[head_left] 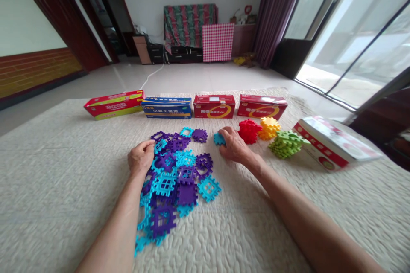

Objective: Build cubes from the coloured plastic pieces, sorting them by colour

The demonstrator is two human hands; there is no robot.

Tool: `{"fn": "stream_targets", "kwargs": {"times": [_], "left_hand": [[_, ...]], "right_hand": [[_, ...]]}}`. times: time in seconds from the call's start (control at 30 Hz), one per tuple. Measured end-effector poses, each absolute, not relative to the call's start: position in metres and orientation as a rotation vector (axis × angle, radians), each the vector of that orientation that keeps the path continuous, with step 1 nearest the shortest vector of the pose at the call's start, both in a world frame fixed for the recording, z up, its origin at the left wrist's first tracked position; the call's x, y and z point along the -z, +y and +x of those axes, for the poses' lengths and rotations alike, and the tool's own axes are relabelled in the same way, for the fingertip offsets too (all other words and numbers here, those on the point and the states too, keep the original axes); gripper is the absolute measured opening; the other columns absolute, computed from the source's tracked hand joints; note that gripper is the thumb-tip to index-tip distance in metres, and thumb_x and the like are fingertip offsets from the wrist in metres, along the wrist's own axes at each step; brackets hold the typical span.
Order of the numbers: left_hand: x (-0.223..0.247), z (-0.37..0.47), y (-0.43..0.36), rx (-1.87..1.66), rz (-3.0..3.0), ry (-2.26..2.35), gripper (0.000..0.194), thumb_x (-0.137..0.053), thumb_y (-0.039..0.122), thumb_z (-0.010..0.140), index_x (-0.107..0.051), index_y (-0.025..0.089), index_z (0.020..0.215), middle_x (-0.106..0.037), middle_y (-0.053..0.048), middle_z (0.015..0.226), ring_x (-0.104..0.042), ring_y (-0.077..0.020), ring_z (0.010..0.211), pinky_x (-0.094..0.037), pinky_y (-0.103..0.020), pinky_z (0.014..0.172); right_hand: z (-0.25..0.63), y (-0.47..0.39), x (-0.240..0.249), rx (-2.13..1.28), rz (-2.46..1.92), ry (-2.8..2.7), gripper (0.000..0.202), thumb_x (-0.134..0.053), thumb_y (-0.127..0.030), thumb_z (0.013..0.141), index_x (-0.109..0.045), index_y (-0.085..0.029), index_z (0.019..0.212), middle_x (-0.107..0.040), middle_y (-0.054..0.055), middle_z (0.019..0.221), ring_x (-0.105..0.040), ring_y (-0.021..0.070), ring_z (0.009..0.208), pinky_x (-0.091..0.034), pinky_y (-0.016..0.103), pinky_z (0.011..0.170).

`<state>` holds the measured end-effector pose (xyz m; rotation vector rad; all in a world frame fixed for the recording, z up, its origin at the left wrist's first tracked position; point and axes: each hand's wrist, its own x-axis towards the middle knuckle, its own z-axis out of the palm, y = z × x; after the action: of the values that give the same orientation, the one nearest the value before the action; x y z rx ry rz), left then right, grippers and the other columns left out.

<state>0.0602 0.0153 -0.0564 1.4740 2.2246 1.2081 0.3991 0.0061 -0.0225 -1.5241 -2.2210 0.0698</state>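
Observation:
My left hand (141,157) is closed at the left edge of a pile of interlocking plastic tiles, its fingertips pinching the edge of a light-blue window tile (160,146). Right of the pile, my right hand (234,143) has its fingers curled over a light-blue tile (219,138) low on the quilt; the hand partly hides it. The pile mixes purple tiles (187,194) and light-blue tiles (209,188), overlapping one another with notched edges. Beyond my right hand stand a red stack (249,131), a yellow stack (269,128) and a green stack (285,144) of similar tiles.
A pale quilt (80,187) lies beneath everything. Along its far side stand a red-and-green box (115,105), a blue box (167,108) and two dark red boxes (214,106). A white-and-red box (333,143) sits at right. A cloth-covered cabinet (188,25) stands at the back wall.

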Motion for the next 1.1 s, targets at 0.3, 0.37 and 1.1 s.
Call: {"fn": "stream_targets", "kwargs": {"times": [0.3,0.37,1.1], "left_hand": [[0.056,0.062,0.013,-1.212,1.517,2.223,0.030,-0.054,0.033,0.075,-0.076,0.024,0.095,-0.076,-0.002,0.095,-0.069,-0.0214,0.089,-0.051,-0.029,0.083],[0.054,0.064,0.013,-1.209,1.506,2.225,0.030,-0.054,0.032,0.075,-0.076,0.024,0.094,-0.076,-0.002,0.094,-0.069,-0.0211,0.088,-0.051,-0.029,0.083],[0.047,0.069,0.009,-1.191,1.510,2.238,0.030,-0.053,0.030,0.076,-0.076,0.024,0.094,-0.076,-0.001,0.094,-0.069,-0.0206,0.086,-0.052,-0.030,0.084]], "right_hand": [[0.325,-0.016,0.007,-0.350,-1.161,-2.378,0.031,-0.054,-0.015,0.078,-0.063,-0.014,0.108,-0.067,0.011,0.102,-0.062,0.0215,0.095,-0.046,0.033,0.086],[0.311,-0.015,0.007,-0.342,-1.257,-2.414,0.028,-0.055,-0.023,0.082,-0.064,-0.014,0.107,-0.068,0.012,0.099,-0.062,0.0229,0.093,-0.046,0.033,0.085],[0.297,-0.005,0.005,-0.533,-1.543,-2.330,0.048,-0.061,-0.014,0.067,-0.061,-0.019,0.114,-0.069,0.007,0.096,-0.063,0.0198,0.083,-0.047,0.027,0.071]]}}
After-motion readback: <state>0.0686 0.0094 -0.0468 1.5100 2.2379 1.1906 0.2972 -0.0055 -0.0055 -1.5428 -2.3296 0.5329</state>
